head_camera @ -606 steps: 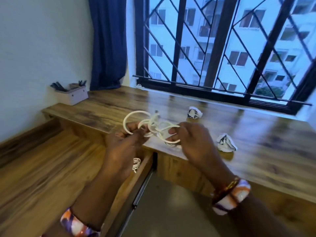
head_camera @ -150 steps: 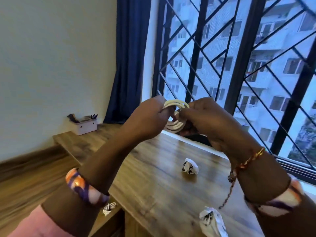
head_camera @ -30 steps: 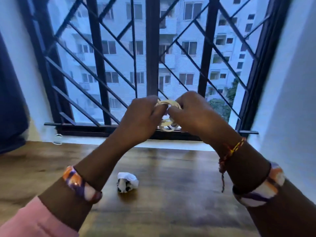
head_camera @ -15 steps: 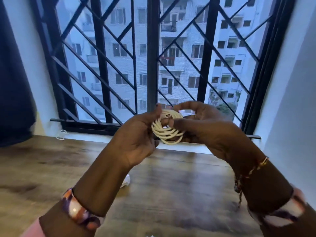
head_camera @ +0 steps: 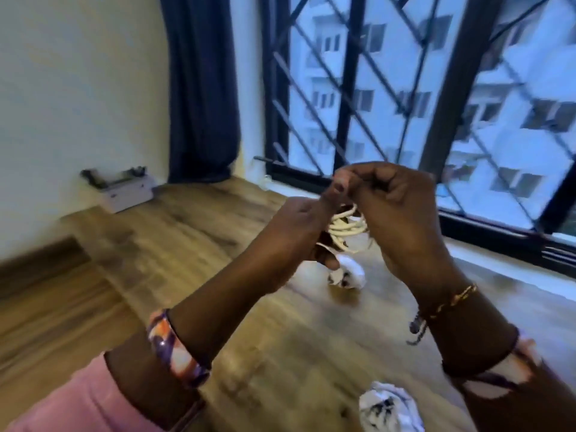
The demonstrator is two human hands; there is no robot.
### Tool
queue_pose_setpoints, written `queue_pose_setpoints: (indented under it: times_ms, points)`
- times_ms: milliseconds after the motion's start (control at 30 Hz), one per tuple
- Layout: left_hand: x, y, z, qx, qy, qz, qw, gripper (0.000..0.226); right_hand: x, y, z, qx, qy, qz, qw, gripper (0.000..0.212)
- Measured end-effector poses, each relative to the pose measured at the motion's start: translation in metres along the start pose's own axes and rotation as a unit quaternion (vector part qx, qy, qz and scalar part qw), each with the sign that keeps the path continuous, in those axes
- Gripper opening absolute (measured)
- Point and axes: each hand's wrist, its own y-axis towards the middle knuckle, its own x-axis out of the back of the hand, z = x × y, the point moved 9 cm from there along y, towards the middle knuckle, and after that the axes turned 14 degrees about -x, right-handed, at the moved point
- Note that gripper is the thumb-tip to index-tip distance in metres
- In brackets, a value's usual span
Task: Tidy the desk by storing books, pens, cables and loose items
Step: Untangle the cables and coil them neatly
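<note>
Both hands, left hand (head_camera: 299,232) and right hand (head_camera: 396,213), grip the coiled white cable (head_camera: 346,227) held up above the worktop (head_camera: 218,244), mid-winding; next move likely needs the loose end secured, then storing the coil.

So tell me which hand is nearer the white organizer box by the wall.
Left. The left hand is raised over the desk on the box's side; the right hand is farther toward the window.
</note>
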Motion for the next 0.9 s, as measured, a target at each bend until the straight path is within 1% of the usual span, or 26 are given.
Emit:
queue_pose_setpoints:
  times_ms: [67, 100, 133, 167, 200, 233, 267, 300, 367, 433, 467, 567, 633, 667, 700, 767, 833, 867, 900]
  points:
    - [0.023, -0.017, 0.008, 0.012, 0.018, -0.022, 1.0, 0.039, -0.033, 0.002, -0.022, -0.07, 0.088, 0.052, 0.992, 0.013]
    - [0.039, -0.027, 0.014, 0.022, 0.05, -0.041, 0.998, 0.032, -0.055, 0.001, -0.035, -0.109, 0.128, 0.09, 0.982, 0.012]
    - [0.059, -0.036, 0.019, 0.029, 0.121, -0.065, 0.99, 0.027, -0.077, -0.002, -0.049, -0.151, 0.156, 0.126, 0.968, 0.011]
    - [0.081, -0.046, 0.024, 0.041, 0.232, -0.087, 0.968, 0.026, -0.102, -0.008, -0.065, -0.196, 0.168, 0.159, 0.953, 0.012]
    - [0.101, -0.056, 0.028, 0.058, 0.36, -0.094, 0.927, 0.028, -0.126, -0.017, -0.083, -0.245, 0.167, 0.187, 0.937, 0.014]
    - [0.116, -0.067, 0.033, 0.083, 0.473, -0.087, 0.873, 0.03, -0.148, -0.028, -0.101, -0.287, 0.159, 0.206, 0.922, 0.017]
    - [0.13, -0.081, 0.038, 0.108, 0.549, -0.084, 0.824, 0.027, -0.173, -0.042, -0.118, -0.323, 0.148, 0.226, 0.907, 0.019]
    - [0.139, -0.091, 0.045, 0.12, 0.592, -0.083, 0.792, 0.022, -0.189, -0.053, -0.132, -0.348, 0.139, 0.237, 0.896, 0.021]
    - [0.161, -0.118, 0.053, 0.134, 0.648, -0.1, 0.743, 0.023, -0.229, -0.078, -0.147, -0.375, 0.124, 0.275, 0.877, 0.021]
    - [0.179, -0.143, 0.057, 0.124, 0.693, -0.082, 0.706, 0.024, -0.258, -0.098, -0.154, -0.387, 0.112, 0.308, 0.862, 0.018]
    - [0.188, -0.155, 0.06, 0.109, 0.695, -0.071, 0.707, 0.028, -0.271, -0.108, -0.156, -0.396, 0.113, 0.322, 0.852, 0.016]
    - [0.215, -0.18, 0.072, 0.072, 0.635, -0.055, 0.767, 0.046, -0.302, -0.132, -0.164, -0.422, 0.121, 0.373, 0.817, 0.009]
    - [0.235, -0.191, 0.08, 0.065, 0.612, -0.074, 0.785, 0.044, -0.317, -0.14, -0.167, -0.416, 0.1, 0.412, 0.805, 0.009]
    - [0.242, -0.192, 0.086, 0.067, 0.59, -0.084, 0.8, 0.042, -0.322, -0.14, -0.169, -0.398, 0.072, 0.422, 0.812, 0.011]
    - [0.247, -0.193, 0.093, 0.074, 0.562, -0.095, 0.818, 0.039, -0.323, -0.135, -0.172, -0.37, 0.034, 0.422, 0.827, 0.015]
    - [0.255, -0.193, 0.114, 0.11, 0.47, -0.124, 0.867, 0.026, -0.323, -0.123, -0.177, -0.323, -0.026, 0.392, 0.861, 0.018]
    - [0.265, -0.195, 0.136, 0.16, 0.317, -0.182, 0.917, 0.014, -0.323, -0.111, -0.184, -0.313, -0.037, 0.341, 0.885, 0.015]
    - [0.268, -0.197, 0.147, 0.186, 0.223, -0.217, 0.932, 0.012, -0.322, -0.107, -0.187, -0.317, -0.035, 0.315, 0.894, 0.014]
    - [0.267, -0.199, 0.158, 0.214, 0.11, -0.25, 0.938, 0.011, -0.322, -0.105, -0.19, -0.328, -0.022, 0.292, 0.898, 0.014]
